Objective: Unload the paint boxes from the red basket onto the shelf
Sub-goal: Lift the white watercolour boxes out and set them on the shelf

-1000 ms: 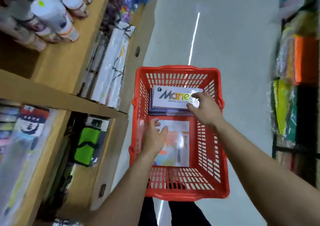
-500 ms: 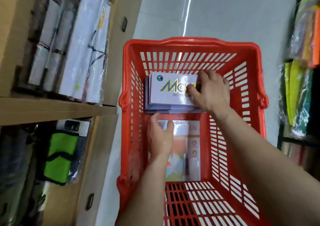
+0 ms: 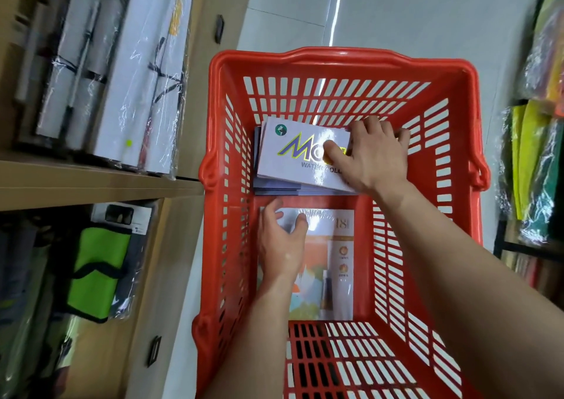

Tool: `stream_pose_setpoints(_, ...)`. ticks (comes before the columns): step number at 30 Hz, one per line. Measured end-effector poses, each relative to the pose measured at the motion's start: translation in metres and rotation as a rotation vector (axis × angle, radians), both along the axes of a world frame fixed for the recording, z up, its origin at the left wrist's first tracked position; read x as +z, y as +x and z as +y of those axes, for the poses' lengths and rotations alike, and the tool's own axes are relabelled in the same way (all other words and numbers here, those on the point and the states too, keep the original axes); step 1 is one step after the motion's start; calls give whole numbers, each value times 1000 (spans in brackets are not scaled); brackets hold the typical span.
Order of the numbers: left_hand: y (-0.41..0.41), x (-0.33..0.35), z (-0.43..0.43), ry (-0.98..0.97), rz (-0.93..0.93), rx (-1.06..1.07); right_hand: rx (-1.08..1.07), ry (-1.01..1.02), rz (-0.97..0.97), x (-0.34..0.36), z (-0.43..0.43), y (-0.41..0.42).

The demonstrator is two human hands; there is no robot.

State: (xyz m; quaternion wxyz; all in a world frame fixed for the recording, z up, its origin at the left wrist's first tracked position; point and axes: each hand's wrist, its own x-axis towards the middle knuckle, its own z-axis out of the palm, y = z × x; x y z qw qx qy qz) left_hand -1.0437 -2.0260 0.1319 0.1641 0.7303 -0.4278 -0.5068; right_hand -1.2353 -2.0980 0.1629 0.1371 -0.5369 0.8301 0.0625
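- The right hand [image 3: 375, 157] lay on the stack of watercolour boxes [image 3: 293, 160] at the far end of the red basket [image 3: 335, 59]. Its thumb stretched flat across the yellow-and-purple logo of the top box, and the other fingers were curled over the stack's far right corner, so the stack was clasped between thumb and fingers.
- Left of that thumb tip, most of the white top box lay uncovered, with darker box edges showing beneath it.
- The left hand [image 3: 282, 243] gripped the shrink-wrapped paint box [image 3: 332, 264] marked 18, which lay flat on the basket floor nearer the person. The fingers were bent over its far left corner, and the thumb pressed on the glossy wrap close beside them.
- Just beyond the left fingertips sat the near edge of the stack, the two piles almost touching.
- Left of the left hand's knuckles, outside the basket wall, stood a wooden shelf [image 3: 91, 182], with wrapped white rolls [image 3: 143, 78] on it and a green pouch [image 3: 94, 270] beneath it.
- Right of the right hand's fingers, past the basket wall, wrapped coloured sheets [image 3: 534, 169] hung on a rack.
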Motion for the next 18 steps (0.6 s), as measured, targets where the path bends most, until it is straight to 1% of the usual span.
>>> stream_pose_setpoints(3, -1, -1, 1, 5, 13, 25, 9, 7, -44, -1, 4, -1)
stream_pose_setpoints(6, -2, 1, 3, 6, 52, 35, 7, 40, -31, -1, 5, -2)
stream_pose_setpoints(9, -4, 9, 1, 11, 154, 88, 24, 113, -18, 1, 1, 0)
stream_pose_setpoints(11, -8, 16, -2, 21, 269, 139, 30, 145, -92, 1, 2, -1)
stream_pose_setpoints(13, -13, 21, -4, 21, 346, 135, 33, 163, -180, 1, 3, -4)
stream_pose_setpoints(16, -20, 22, -5, 42, 406, 127, 59, 208, -179, 1, 1, -6)
stream_pose_setpoints(18, -22, 23, -6, 42, 409, 112, 28, 240, -181, 4, -1, -5)
